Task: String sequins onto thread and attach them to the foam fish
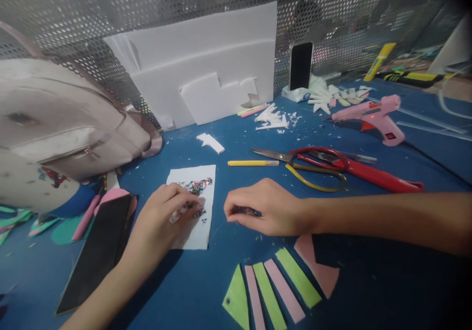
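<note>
On a white sheet of paper (202,231) lies a scatter of shiny multicoloured glitter flakes (199,186). My left hand (167,214) rests over this sheet, its fingers curled and closed among the flakes. Just right of the sheet, my right hand (267,207) is low over the blue table, thumb and fingertips drawn together in a pinch. Dark specks show in the gap of its fingers, but what it holds is hidden. Below it, green strips (269,295) and pink strips (283,290) form a fish shape, with a pink tail piece (319,271).
Behind the hands lie a yellow pen (252,163), scissors (273,154) and a red-handled tool (383,175). A pink glue gun (379,116) sits at right, a phone (301,67) stands at back. A black phone-like slab (98,251) and a backpack (70,118) are at left.
</note>
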A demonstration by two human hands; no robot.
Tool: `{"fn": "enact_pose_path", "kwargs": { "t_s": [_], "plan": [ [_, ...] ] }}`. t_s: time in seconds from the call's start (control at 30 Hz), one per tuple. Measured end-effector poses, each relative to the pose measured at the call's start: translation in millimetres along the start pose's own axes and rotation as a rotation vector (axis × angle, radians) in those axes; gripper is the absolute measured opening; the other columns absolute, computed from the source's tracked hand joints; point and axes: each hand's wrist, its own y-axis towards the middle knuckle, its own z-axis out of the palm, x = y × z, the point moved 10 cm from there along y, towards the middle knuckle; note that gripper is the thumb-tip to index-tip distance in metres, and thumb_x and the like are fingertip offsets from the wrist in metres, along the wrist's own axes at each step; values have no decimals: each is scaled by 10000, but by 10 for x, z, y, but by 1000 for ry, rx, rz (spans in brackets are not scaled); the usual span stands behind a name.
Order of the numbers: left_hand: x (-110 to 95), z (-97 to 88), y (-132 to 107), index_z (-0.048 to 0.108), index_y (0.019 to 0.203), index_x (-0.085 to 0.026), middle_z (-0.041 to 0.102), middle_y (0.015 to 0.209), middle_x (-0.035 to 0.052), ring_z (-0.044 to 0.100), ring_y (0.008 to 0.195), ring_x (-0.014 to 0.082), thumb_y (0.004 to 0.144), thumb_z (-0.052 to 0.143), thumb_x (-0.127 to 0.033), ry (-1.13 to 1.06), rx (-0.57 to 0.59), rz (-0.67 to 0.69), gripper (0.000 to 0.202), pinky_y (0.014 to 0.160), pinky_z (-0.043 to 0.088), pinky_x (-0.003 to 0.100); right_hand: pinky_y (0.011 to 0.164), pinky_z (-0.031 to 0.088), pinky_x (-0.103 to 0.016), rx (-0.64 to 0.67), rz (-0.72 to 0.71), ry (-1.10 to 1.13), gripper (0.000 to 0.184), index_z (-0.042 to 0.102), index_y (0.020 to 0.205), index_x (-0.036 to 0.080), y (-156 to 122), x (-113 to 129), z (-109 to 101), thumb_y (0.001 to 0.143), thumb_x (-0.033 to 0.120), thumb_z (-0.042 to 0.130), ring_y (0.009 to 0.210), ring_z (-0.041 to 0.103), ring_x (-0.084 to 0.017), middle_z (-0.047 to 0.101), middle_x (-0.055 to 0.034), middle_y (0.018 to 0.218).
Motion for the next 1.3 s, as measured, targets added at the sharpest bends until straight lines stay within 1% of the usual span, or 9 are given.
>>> {"fn": "enact_pose_path", "kwargs": {
  "t_s": [0.33,0.5,0.57,0.7,0.77,0.97,1.13,1.23,1.3],
  "plan": [
    [112,156,9,618,822,-187,588,838,38,545,801,192,893,537,-138,-81,47,-62,119,722,428,319,577,278,-212,-11,-17,-25,34,567,895,189,-3,14,1,926,193,555,593,447,-56,631,54,800],
    [120,117,5,580,795,-194,595,855,34,569,828,187,924,477,-167,-110,30,-94,167,745,442,308,580,283,-211,-11,-10,-30,26,569,901,193,-2,7,5,924,199,559,598,454,-57,633,55,801],
    [133,52,-1,570,802,-202,619,891,29,586,853,182,938,468,-207,-143,12,-154,171,768,449,301,576,283,-210,-14,-10,-29,34,570,897,192,-2,9,-3,926,204,558,596,457,-56,633,55,797],
    [284,-56,-97,602,858,-236,669,875,-14,620,815,165,917,545,-342,-252,-35,-411,134,734,448,271,579,289,-209,-10,-12,-17,33,580,905,191,1,8,-7,928,201,559,604,478,-57,645,51,809],
    [301,-77,-127,621,847,-243,678,853,-23,624,798,163,893,579,-365,-241,-48,-447,136,720,443,268,583,294,-210,-10,-13,-10,32,582,905,189,2,5,-8,927,198,560,611,488,-60,648,48,809],
    [272,-89,-135,655,816,-243,682,813,-25,611,753,157,858,628,-352,-196,-70,-401,120,693,437,273,581,296,-213,-1,-6,-13,25,580,914,190,-6,-6,4,928,197,560,607,481,-59,645,50,818],
    [196,-191,-130,666,842,-247,683,817,-26,590,737,145,873,624,-302,-226,-135,-348,76,685,444,271,589,313,-214,5,-28,-15,39,578,924,186,-9,22,6,941,199,546,618,491,-67,645,39,820],
    [151,-253,-124,664,834,-246,686,840,-21,600,751,149,871,630,-301,-218,-184,-333,75,683,452,277,664,360,-225,46,-101,-31,85,589,962,180,-10,89,41,967,221,514,800,560,-115,661,-5,881],
    [133,-277,-129,661,830,-247,685,847,-17,615,771,158,872,628,-309,-217,-203,-336,82,688,462,284,726,382,-244,100,-167,-70,120,597,993,173,-16,140,97,980,232,493,942,556,-153,670,-35,931]
  ]
}}
